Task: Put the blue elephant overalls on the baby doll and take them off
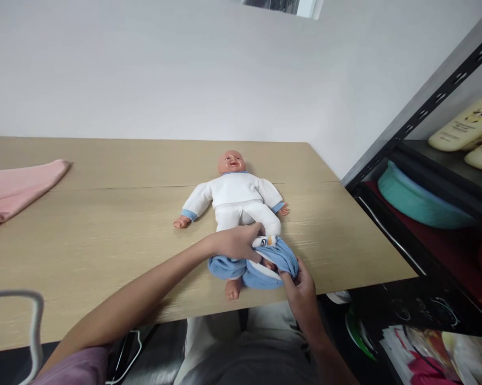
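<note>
A baby doll [235, 198] in a white suit with blue cuffs lies on its back on the wooden table [104, 224], head toward the wall. Blue trousers [260, 267] are bunched around its lower legs, and one bare foot pokes out below them. My left hand [236, 241] reaches across and is closed on the waistband of the blue trousers at the doll's shins. My right hand [299, 283] pinches the right side of the same blue trousers near the table's front edge.
A pink cloth [16, 187] lies at the table's far left. A white hanger [32, 321] shows at the lower left. A black metal shelf [425, 155] stands on the right, holding a teal tub [417, 200] and cream bottles [465, 128].
</note>
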A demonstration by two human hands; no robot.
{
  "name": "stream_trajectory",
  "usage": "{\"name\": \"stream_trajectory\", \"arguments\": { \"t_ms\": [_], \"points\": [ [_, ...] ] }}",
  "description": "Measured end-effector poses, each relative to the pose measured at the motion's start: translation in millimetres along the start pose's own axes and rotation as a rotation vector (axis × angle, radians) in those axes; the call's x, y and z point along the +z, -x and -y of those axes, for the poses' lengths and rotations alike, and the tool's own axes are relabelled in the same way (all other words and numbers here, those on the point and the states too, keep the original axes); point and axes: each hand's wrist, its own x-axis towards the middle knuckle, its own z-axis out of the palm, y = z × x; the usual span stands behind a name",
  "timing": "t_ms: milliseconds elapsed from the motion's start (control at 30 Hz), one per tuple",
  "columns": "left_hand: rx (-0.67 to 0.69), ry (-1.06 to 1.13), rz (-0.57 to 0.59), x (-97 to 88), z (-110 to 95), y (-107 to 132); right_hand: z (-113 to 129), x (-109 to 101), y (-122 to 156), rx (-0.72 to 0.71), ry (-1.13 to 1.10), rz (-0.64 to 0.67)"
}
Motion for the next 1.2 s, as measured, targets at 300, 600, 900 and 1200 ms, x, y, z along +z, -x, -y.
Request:
{"name": "stream_trajectory", "arguments": {
  "t_ms": [300, 600, 900, 1200],
  "points": [
    [0.148, -0.147, -0.058, -12.1, -9, 7, -8, 11, -12, -0.107, -0.122, -0.056],
    [0.332, -0.148, -0.081, -30.6, 3, 12, 13, -12, -52, -0.2, 0.085, 0.177],
    [0.122, -0.367, -0.175, -27.3, 3, 15, 71, -49, -98, -0.298, 0.423, 0.718],
    [-0.068, -0.246, 0.019, -70.0, 22, 60, 95, -31, -138, -0.333, 0.452, 0.889]
  ]
}}
